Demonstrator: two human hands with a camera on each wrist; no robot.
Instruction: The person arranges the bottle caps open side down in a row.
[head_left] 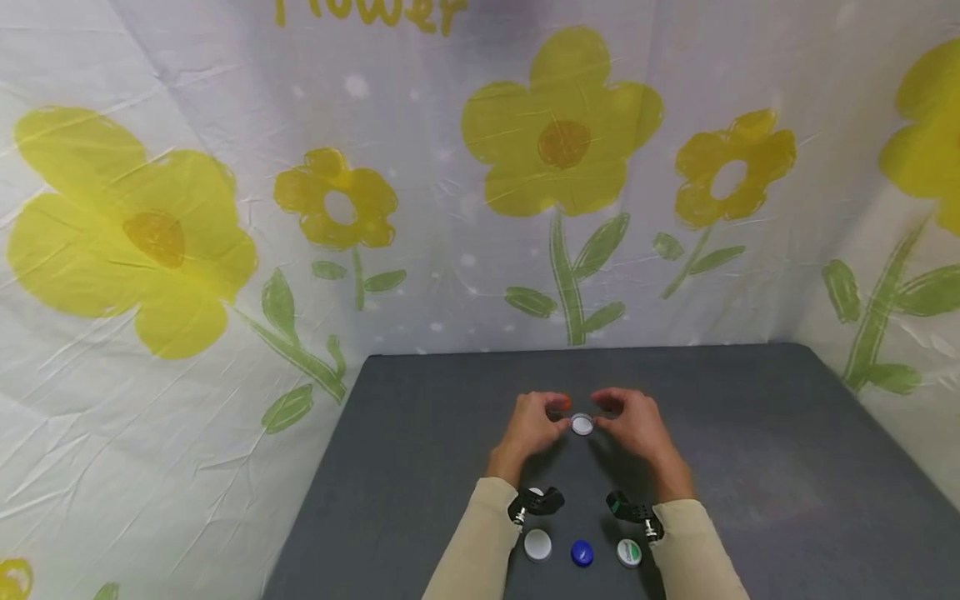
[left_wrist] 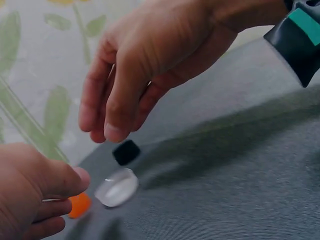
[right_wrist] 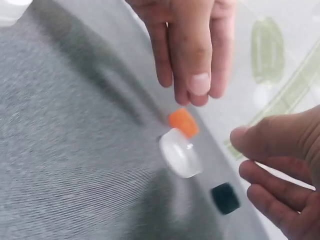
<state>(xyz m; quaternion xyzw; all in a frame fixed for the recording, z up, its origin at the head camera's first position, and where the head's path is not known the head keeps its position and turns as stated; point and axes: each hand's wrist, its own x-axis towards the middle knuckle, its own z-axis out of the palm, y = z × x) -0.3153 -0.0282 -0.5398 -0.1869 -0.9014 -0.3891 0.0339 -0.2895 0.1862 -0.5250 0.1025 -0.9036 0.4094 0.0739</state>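
Note:
A shallow, round, white translucent lid lies on the grey table between the two hands. My left hand hovers at its left, thumb and fingers loosely bent with nothing between them. Close by its fingertips sits a small orange cap, partly behind that hand in the left wrist view. On the other side, my right hand holds nothing, its fingers relaxed and apart from the lid. A small dark cap-like piece rests near the right fingertips; the right hand hides it in the head view.
Nearer the body stand a white round lid, a blue cap and a white-and-green cap in a row. Another white piece shows partly behind the left wrist camera. Flower-printed cloth hangs behind the grey table.

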